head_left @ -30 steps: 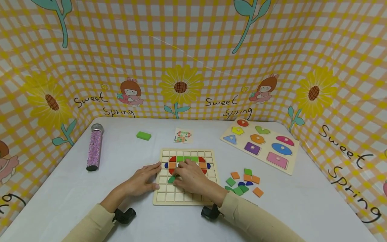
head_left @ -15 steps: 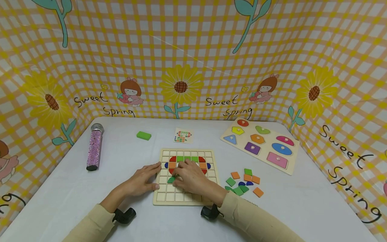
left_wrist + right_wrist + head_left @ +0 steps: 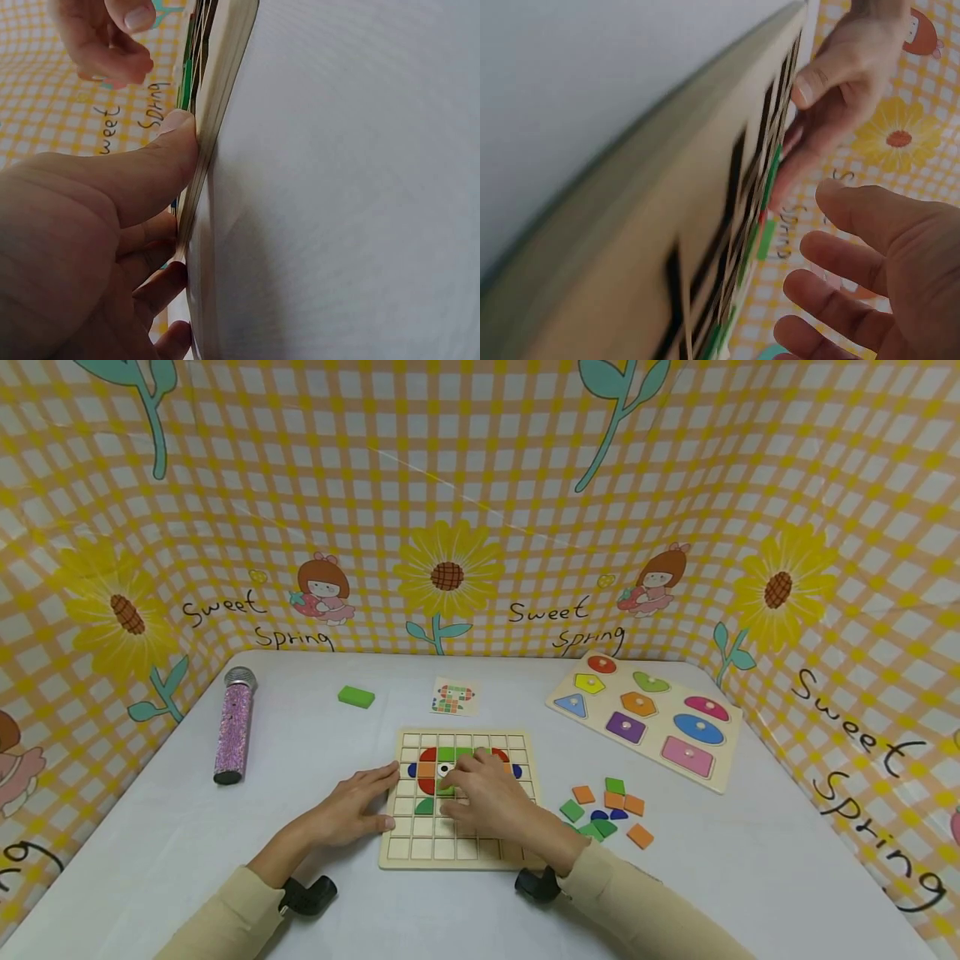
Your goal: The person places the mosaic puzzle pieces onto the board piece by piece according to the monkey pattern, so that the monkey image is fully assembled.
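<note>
A wooden grid board lies on the table, with red, orange, green, blue and eye-printed tiles set in its upper cells. At its left edge, my left hand rests with thumb and fingertips against the side; the left wrist view shows the thumb on the rim. My right hand hovers over the board's middle, covering some tiles. Its fingers are spread and loosely bent with nothing between them in the right wrist view. Left of it, a green rounded tile sits alone below a red tile.
Loose orange, green and blue tiles lie right of the board. Behind it are a pattern card and a green block. A glittery pink microphone lies at left, a knobbed shape puzzle at back right.
My right hand has lifted off and shifted right across the board, uncovering an eye tile and a green tile below it. My left hand has stayed in place.
</note>
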`<state>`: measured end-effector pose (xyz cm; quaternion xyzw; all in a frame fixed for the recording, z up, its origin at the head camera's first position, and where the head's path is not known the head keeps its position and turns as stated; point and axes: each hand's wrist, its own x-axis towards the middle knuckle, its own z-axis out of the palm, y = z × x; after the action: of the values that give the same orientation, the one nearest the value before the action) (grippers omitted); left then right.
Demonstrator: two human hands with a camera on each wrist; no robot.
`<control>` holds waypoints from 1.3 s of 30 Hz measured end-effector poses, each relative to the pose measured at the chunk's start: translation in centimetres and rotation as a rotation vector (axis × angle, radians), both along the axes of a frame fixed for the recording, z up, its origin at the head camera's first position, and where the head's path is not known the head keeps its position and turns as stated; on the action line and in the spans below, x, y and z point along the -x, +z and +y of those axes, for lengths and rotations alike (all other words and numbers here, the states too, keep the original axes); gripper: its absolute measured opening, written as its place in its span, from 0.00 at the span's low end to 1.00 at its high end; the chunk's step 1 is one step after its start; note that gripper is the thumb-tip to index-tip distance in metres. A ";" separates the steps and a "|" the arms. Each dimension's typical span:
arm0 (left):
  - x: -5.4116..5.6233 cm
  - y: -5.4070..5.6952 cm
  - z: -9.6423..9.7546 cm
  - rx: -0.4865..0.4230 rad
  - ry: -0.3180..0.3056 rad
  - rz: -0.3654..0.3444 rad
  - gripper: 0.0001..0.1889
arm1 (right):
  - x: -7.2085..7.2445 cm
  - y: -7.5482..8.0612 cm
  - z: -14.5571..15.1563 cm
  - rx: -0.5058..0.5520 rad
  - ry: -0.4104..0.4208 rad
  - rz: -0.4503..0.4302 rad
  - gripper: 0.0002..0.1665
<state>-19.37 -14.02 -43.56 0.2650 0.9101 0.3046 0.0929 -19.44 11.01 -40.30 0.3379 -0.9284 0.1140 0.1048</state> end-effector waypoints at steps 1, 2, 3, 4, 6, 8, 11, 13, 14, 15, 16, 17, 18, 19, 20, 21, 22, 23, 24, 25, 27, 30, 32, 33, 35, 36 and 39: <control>0.0 0.0 0.0 0.001 0.003 -0.001 0.38 | 0.0 0.0 0.4 0.013 -0.003 0.003 0.14; 0.0 -0.1 0.0 0.002 0.004 0.000 0.38 | 0.0 0.1 0.7 0.022 -0.007 0.011 0.14; 0.0 -0.1 0.0 0.001 0.005 -0.002 0.38 | 0.0 0.2 1.2 0.028 -0.013 0.017 0.14; 0.0 -0.1 0.0 0.001 0.004 -0.001 0.38 | 0.0 0.3 1.7 0.038 -0.015 0.017 0.15; -0.1 -0.1 0.0 0.002 0.001 0.002 0.38 | -0.1 0.5 2.7 0.050 -0.020 0.012 0.15; -0.1 0.0 0.0 0.002 -0.002 0.006 0.38 | -0.1 0.6 3.9 0.049 -0.033 -0.001 0.16; -0.1 0.2 0.0 0.004 -0.004 0.015 0.38 | -0.1 0.8 5.9 0.060 -0.046 -0.046 0.16; -0.2 0.3 0.0 0.007 -0.004 0.019 0.38 | -0.1 0.9 7.3 0.064 -0.054 -0.068 0.16; -0.2 0.3 0.0 0.009 -0.004 0.021 0.38 | -0.1 0.9 8.0 0.066 -0.053 -0.076 0.16; -0.2 0.3 0.0 0.010 -0.003 0.022 0.38 | -0.1 0.9 8.7 0.067 -0.052 -0.085 0.16; -0.1 0.2 0.0 0.014 -0.003 0.023 0.38 | -0.2 0.9 9.3 0.066 -0.055 -0.093 0.16; -0.1 0.2 0.0 0.015 -0.003 0.021 0.38 | -0.1 0.8 10.0 0.061 -0.058 -0.096 0.16; -0.1 0.1 0.0 0.016 -0.003 0.020 0.38 | -0.1 0.8 10.6 0.054 -0.063 -0.104 0.17; -0.1 0.1 0.0 0.018 -0.003 0.019 0.38 | -0.1 0.7 11.2 0.051 -0.065 -0.113 0.17; -0.1 0.1 0.0 0.021 -0.004 0.020 0.38 | -0.1 0.6 11.9 0.048 -0.069 -0.122 0.17; -0.1 0.1 0.0 0.023 -0.004 0.021 0.38 | -0.1 0.6 12.4 0.043 -0.074 -0.132 0.17; -0.1 0.1 0.0 0.025 -0.005 0.022 0.38 | 0.0 0.5 13.0 0.034 -0.080 -0.140 0.17; -0.1 0.1 0.0 0.025 -0.006 0.024 0.38 | 0.0 0.4 13.5 0.025 -0.084 -0.149 0.17; -0.1 0.1 0.0 0.025 -0.008 0.027 0.38 | 0.0 0.4 14.0 0.016 -0.088 -0.159 0.17; -0.1 0.1 0.0 0.026 -0.009 0.031 0.37 | 0.1 0.3 14.4 0.009 -0.090 -0.168 0.18; -0.1 0.1 0.0 0.023 -0.011 0.033 0.37 | 0.2 0.2 15.2 -0.010 -0.096 -0.184 0.18; -0.2 0.3 0.0 0.022 -0.016 0.039 0.38 | 0.2 0.1 16.1 -0.023 -0.097 -0.221 0.19; -0.2 0.3 0.0 0.020 -0.018 0.040 0.38 | 0.3 0.1 16.6 -0.028 -0.091 -0.239 0.20; -0.2 0.3 0.0 0.018 -0.018 0.040 0.38 | 0.3 0.1 16.8 -0.032 -0.087 -0.245 0.20; -0.2 0.3 -0.1 0.021 -0.022 0.051 0.38 | 0.3 0.0 17.1 -0.038 -0.075 -0.253 0.20; -0.1 0.3 -0.1 0.021 -0.023 0.053 0.37 | 0.3 0.0 17.2 -0.042 -0.070 -0.252 0.19; -0.2 0.3 0.0 0.016 -0.017 0.042 0.38 | 0.3 -0.2 17.4 -0.051 -0.051 -0.251 0.19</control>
<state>-19.21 -14.04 -43.26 0.2785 0.9120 0.2908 0.0785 -19.77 28.41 -40.48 0.2998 -0.9451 0.1288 -0.0180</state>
